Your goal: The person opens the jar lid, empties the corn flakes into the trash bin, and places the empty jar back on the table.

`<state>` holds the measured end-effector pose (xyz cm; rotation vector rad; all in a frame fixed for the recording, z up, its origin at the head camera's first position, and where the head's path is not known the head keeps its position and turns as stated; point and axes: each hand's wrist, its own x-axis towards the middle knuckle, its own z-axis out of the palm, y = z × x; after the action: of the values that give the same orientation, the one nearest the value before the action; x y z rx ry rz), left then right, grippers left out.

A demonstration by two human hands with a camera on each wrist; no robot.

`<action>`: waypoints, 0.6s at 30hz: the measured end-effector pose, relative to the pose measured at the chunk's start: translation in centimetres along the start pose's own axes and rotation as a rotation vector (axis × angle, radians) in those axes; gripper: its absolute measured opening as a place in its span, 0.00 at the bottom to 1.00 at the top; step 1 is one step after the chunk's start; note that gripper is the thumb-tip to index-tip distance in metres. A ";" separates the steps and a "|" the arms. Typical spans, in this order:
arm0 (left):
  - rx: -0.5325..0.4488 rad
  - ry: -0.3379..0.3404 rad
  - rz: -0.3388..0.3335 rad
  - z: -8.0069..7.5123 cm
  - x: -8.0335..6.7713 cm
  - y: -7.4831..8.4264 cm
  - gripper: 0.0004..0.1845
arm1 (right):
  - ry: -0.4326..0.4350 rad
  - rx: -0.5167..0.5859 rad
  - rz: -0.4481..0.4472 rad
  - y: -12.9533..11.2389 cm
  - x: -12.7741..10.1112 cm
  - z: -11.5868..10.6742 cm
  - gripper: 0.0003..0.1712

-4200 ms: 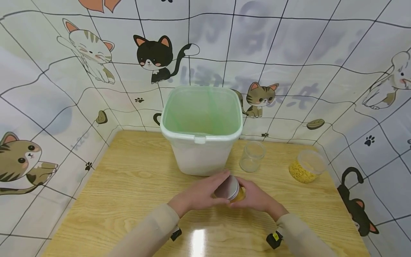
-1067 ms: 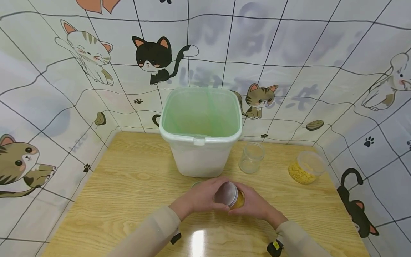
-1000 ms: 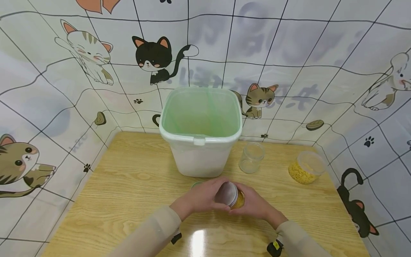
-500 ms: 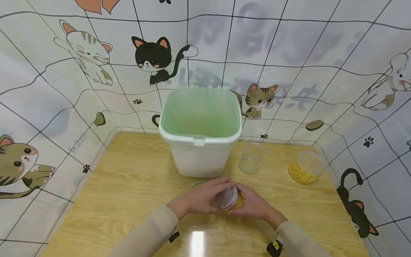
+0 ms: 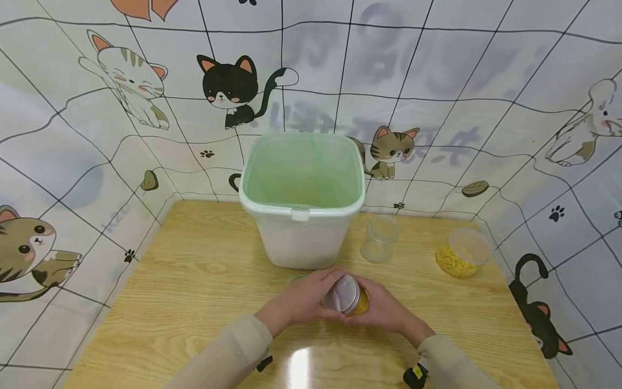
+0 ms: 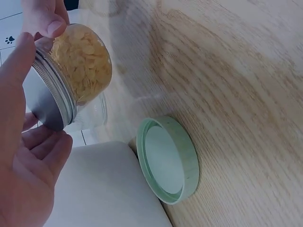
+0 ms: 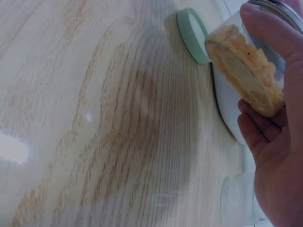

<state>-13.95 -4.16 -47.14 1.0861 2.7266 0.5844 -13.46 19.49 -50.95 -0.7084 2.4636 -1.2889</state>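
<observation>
The jar (image 5: 358,302) sits at lower centre of the head view, held tilted above the counter (image 5: 194,302) between both hands. The left hand (image 5: 303,300) curls its fingers round the metal lid (image 5: 342,293); the right hand (image 5: 384,310) wraps the glass body, which holds yellow flakes. Both grips are closed on their parts, with no gap visible.

The step in hand looks like unscrewing the lid. To do it well, the right hand should hold the glass firm while the left turns the lid squarely along the thread. The jar leans with the lid end toward the left, so it is wise to bring it more upright before the lid comes free, or the flakes may spill.

Just behind the hands lies a green cap (image 5: 296,280), close to the foot of the white bin (image 5: 301,237). Further right stand an empty glass (image 5: 380,239) and a tub (image 5: 459,254) of yellow grains.

In the head view the green cap is almost hidden by the left hand. The left wrist view shows the cap (image 6: 166,160) whole, lying hollow side up, and shows the thread band under the lid (image 6: 49,101). The right wrist view shows the jar's base (image 7: 244,71) and the flakes heaped against it, with the fingers (image 7: 272,35) over the glass.
</observation>
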 end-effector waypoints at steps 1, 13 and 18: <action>-0.001 -0.004 0.005 0.1 0.0 0.0 0.53 | 0.000 -0.003 -0.002 0.0 0.0 0.0 0.55; -0.007 -0.058 0.193 -0.4 0.1 -0.6 0.56 | -0.024 -0.042 -0.011 0.1 -0.1 -0.1 0.53; -0.027 -0.051 0.170 -0.5 0.1 -0.4 0.50 | -0.019 -0.048 -0.021 0.1 -0.1 -0.1 0.54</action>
<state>-14.41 -4.58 -46.81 1.3162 2.5929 0.6055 -13.48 19.66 -50.95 -0.7568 2.4860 -1.2281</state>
